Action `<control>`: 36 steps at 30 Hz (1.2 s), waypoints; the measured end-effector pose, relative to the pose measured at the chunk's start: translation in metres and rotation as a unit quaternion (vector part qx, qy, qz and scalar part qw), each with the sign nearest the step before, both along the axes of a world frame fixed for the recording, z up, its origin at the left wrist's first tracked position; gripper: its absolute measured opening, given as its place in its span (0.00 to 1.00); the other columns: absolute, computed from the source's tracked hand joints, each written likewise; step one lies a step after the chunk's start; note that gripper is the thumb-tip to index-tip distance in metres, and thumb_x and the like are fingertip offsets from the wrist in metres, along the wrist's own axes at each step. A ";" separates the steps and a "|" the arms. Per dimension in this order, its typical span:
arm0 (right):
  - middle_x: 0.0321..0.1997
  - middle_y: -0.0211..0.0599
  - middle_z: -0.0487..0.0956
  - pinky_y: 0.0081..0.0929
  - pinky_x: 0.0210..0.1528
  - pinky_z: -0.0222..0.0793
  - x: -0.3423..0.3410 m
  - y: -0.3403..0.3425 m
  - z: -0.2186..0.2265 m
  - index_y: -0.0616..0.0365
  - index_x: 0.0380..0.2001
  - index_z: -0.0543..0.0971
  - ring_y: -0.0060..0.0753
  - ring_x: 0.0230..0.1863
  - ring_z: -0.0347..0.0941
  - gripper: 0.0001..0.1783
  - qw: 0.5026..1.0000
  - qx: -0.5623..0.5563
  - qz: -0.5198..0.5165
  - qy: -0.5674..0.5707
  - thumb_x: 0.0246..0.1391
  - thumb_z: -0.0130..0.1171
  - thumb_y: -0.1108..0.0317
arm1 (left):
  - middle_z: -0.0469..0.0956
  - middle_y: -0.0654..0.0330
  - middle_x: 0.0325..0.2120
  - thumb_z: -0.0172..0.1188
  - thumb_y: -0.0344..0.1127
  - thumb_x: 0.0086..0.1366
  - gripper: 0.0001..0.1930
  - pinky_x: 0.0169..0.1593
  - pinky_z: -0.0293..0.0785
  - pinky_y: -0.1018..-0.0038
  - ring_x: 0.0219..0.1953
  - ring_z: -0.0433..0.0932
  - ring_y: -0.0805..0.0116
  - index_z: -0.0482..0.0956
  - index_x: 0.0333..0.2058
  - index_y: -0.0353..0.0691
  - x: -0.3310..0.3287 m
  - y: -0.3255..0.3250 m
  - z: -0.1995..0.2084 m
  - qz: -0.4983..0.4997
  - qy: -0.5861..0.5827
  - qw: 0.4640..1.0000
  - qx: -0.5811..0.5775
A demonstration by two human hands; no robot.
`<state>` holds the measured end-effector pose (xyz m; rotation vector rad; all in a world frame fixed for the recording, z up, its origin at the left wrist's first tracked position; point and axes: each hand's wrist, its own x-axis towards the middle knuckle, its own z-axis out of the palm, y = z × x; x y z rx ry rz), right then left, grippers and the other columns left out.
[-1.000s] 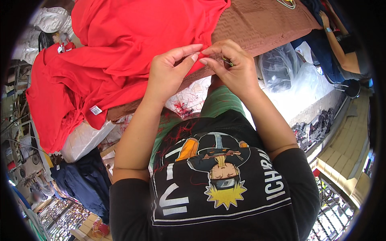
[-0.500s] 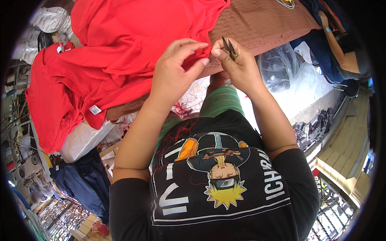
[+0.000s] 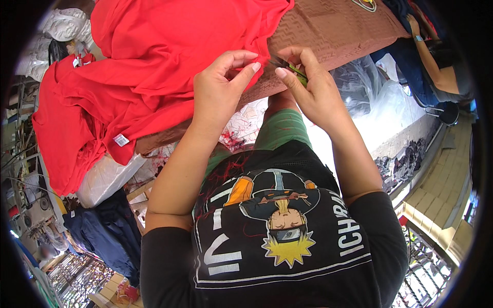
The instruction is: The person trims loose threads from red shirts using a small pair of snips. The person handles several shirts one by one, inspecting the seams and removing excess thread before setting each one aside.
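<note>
Two hands are at the near edge of a brown-covered table (image 3: 339,36): the right hand (image 3: 318,90) grips green snips (image 3: 300,77); the left hand (image 3: 218,84) has thumb and fingers narrowly apart at the edge of the red cloth (image 3: 179,46), whether pinching it I cannot tell. The cloth spills over the table's left end, partly hiding a wrapped bundle (image 3: 105,182). Clear plastic (image 3: 359,87) lies below the near edge; another person's arm (image 3: 431,66) is near the right corner. Red threads (image 3: 232,136) litter the pale floor (image 3: 252,114).

Black T-shirt (image 3: 328,226), 1 cartoon figure (image 3: 285,220); green shorts (image 3: 284,131).
</note>
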<state>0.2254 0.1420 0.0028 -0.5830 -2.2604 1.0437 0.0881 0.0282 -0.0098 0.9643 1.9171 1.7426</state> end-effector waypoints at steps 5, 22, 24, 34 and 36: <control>0.37 0.43 0.78 0.36 0.40 0.72 0.001 -0.002 0.006 0.58 0.39 0.77 0.47 0.40 0.77 0.12 0.999 0.026 0.020 -0.012 0.53 0.61 0.66 | 0.82 0.63 0.32 0.62 0.29 0.62 0.07 0.39 0.74 0.83 0.34 0.77 0.81 0.80 0.38 0.32 -0.006 -0.007 0.000 -0.020 0.060 0.996 -0.062; 0.31 0.38 0.77 0.34 0.30 0.71 0.000 -0.011 0.019 0.57 0.35 0.78 0.44 0.31 0.76 0.07 0.975 0.211 0.032 -0.058 0.51 0.61 0.70 | 0.80 0.59 0.22 0.60 0.32 0.62 0.05 0.28 0.73 0.75 0.21 0.76 0.73 0.80 0.35 0.39 0.003 -0.010 0.012 -0.024 0.104 0.990 -0.093; 0.32 0.38 0.77 0.35 0.31 0.72 0.002 -0.012 0.021 0.57 0.35 0.78 0.46 0.32 0.76 0.07 0.968 0.231 0.034 -0.087 0.51 0.61 0.70 | 0.80 0.57 0.24 0.61 0.32 0.61 0.04 0.30 0.73 0.73 0.24 0.79 0.67 0.80 0.34 0.39 0.008 -0.011 0.019 -0.032 0.136 0.983 -0.117; 0.24 0.26 0.76 0.20 0.28 0.66 0.016 0.061 -0.008 0.59 0.39 0.79 0.18 0.24 0.67 0.16 0.997 0.039 -0.027 -0.060 0.50 0.67 0.62 | 0.77 0.55 0.22 0.63 0.43 0.61 0.16 0.31 0.71 0.74 0.24 0.76 0.68 0.79 0.29 0.32 -0.021 -0.008 0.048 -0.124 0.264 0.943 -0.158; 0.22 0.24 0.75 0.18 0.25 0.63 0.006 0.051 -0.008 0.58 0.37 0.80 0.16 0.22 0.66 0.14 0.972 -0.137 -0.019 -0.189 0.52 0.65 0.61 | 0.78 0.54 0.21 0.63 0.47 0.60 0.19 0.30 0.72 0.72 0.23 0.78 0.68 0.79 0.29 0.32 -0.018 0.012 0.028 -0.089 0.232 0.945 -0.213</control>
